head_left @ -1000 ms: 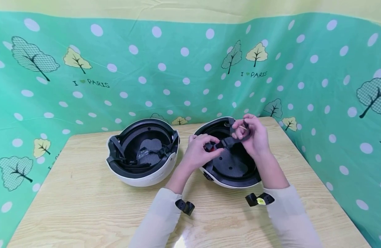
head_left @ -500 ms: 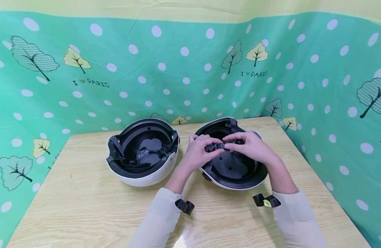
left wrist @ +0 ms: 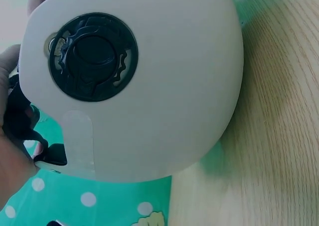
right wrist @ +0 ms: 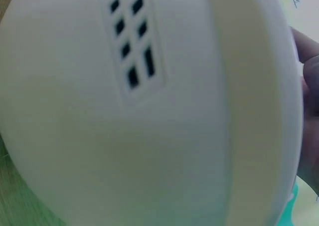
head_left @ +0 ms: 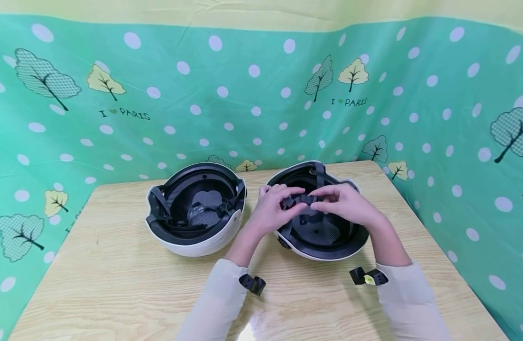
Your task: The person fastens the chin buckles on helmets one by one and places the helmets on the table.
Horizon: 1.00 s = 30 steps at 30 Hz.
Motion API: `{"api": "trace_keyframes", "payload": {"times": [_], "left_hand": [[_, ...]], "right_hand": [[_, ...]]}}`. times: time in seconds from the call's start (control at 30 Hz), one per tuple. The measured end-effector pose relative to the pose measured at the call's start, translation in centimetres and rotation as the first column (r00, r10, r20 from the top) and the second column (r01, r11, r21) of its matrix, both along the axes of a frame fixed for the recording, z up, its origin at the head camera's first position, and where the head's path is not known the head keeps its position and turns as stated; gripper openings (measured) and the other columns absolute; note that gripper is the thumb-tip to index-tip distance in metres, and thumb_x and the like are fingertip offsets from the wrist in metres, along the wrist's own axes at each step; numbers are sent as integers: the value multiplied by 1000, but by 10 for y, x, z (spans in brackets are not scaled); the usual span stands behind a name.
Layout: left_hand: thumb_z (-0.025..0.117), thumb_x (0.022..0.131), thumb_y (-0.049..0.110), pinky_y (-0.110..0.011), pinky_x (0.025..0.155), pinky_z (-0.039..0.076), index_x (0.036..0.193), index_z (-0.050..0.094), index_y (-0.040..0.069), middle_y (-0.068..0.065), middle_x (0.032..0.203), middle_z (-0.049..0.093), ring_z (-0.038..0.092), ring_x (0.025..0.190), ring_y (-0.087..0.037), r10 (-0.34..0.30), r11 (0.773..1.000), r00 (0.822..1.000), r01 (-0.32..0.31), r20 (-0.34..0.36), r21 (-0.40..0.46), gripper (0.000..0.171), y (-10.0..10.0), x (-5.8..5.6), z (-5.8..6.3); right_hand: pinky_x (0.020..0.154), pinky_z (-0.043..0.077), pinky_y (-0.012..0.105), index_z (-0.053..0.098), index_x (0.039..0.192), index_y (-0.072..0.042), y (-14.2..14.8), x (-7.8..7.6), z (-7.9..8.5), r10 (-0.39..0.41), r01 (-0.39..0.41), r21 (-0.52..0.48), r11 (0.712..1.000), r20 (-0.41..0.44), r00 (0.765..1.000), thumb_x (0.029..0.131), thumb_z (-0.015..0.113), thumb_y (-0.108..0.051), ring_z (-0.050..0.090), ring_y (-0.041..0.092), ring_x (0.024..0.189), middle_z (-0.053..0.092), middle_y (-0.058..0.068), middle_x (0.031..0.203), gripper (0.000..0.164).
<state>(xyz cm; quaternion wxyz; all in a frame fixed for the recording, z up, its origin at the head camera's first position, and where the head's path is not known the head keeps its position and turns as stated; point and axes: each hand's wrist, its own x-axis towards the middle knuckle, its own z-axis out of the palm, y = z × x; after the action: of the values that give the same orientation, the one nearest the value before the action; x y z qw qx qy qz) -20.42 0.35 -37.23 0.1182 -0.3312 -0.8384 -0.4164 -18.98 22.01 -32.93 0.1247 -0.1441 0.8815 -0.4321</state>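
A white helmet point(head_left: 316, 253) with a black lining lies upside down on the table at right. Above its opening, my left hand point(head_left: 271, 208) holds the left end of the black chin strap between thumb and fingers. From the other side my right hand point(head_left: 348, 203) pinches the strap near its black buckle point(head_left: 307, 199). Below the buckle hangs a strap loop point(head_left: 312, 218). The left wrist view shows the shell with a round dark dial point(left wrist: 93, 57) and my hand on the black strap point(left wrist: 19, 113). Shell and vent slots point(right wrist: 130, 41) fill the right wrist view, hiding the buckle.
Another white helmet point(head_left: 201, 246), also upside down, stands to the left with its straps lying inside. Both are on a light wooden table point(head_left: 116, 284). A green dotted cloth point(head_left: 227, 99) hangs behind and along the right side.
My right hand has come down and left from the raised strap to the buckle, then shifted slightly right. The buckle shows between the hands now. My left hand stays nearly still.
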Motion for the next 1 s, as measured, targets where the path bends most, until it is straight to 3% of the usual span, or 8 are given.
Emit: {"api": "trace_keyframes", "payload": {"times": [0.23,0.53,0.67,0.77,0.9,1.0], "left_hand": [[57,92,19,-40,90,28,116,65,13,-3,94,65,55,95,-16,-42,983,997,31,59,180,27,-1,0,2],[57,93,15,-42,101,30,114,65,12,-4,111,67,57,111,-17,-71,964,992,41,107,264,23,-2,-1,3],[53,93,5,-34,95,41,111,64,5,-11,110,67,60,105,-19,-162,925,978,104,133,364,21,-3,-3,6],[49,94,0,-28,88,46,109,61,0,-18,108,65,59,100,-20,-233,894,958,142,170,426,19,-5,-4,8],[47,96,1,-22,89,43,109,58,-5,-22,111,61,55,100,-15,-275,867,934,139,227,478,19,-7,-3,10],[46,96,2,-21,88,43,111,57,-6,-23,111,60,54,99,-11,-294,843,922,127,251,522,20,-8,-2,11]], "right_hand": [[63,46,24,62,114,3,7,1,-1,-73,82,-156,984,63,995,86,67,-19,53,9,69,59,-4,76,36],[61,44,25,62,114,0,6,2,-6,-92,109,-258,960,77,993,88,65,-20,50,12,68,59,-7,81,33],[60,44,24,63,107,-11,4,1,-11,-50,64,-350,935,49,998,92,60,-19,50,13,62,57,-5,74,18],[50,40,26,60,103,-19,4,1,-14,15,-4,-423,906,23,1000,95,55,-14,49,12,53,55,-5,62,11],[36,28,31,57,103,-19,3,2,-14,85,-81,-489,868,-14,996,97,49,-10,44,8,41,67,-6,75,13],[32,25,30,58,103,-17,1,5,-10,86,-93,-500,861,-37,996,97,49,-9,40,7,37,70,-6,88,13]]}}
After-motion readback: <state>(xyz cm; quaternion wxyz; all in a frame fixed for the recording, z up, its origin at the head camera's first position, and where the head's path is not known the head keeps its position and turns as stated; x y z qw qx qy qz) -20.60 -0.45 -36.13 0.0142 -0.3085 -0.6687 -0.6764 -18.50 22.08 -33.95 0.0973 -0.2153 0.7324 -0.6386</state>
